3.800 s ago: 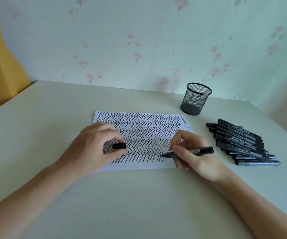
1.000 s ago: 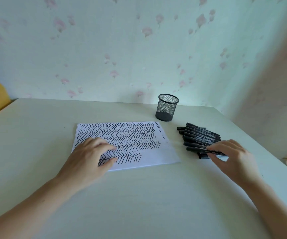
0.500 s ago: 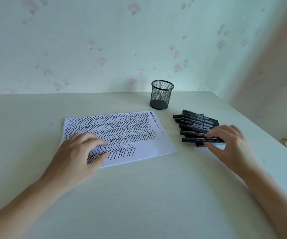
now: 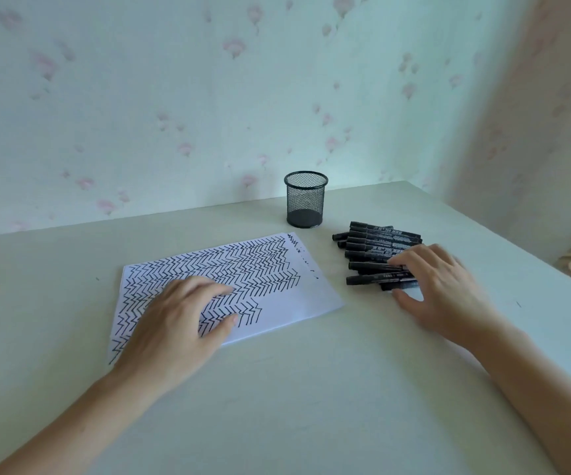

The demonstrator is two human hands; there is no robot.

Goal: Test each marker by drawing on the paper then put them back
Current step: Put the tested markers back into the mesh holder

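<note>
A white paper (image 4: 298,296) covered with black zigzag lines lies on the table. My left hand (image 4: 181,320) rests flat on its near-left part with relaxed fingers and holds nothing. To the right lies a pile of several capped black markers (image 4: 376,245). My right hand (image 4: 441,289) is on the pile's near-right end. Its fingers lie over the nearest markers and its thumb sits on the table just below them. The markers' right ends are hidden under that hand.
A black mesh pen cup (image 4: 305,199) stands with nothing in it behind the paper, near the wall. The pale table (image 4: 294,389) ends at the right behind my right arm. Patterned wallpaper lines the back and right.
Earlier my right hand drew on the paper with a marker while my left held its cap. Both hands now hold nothing, and my right hand is at the marker pile. The view has tilted.
</note>
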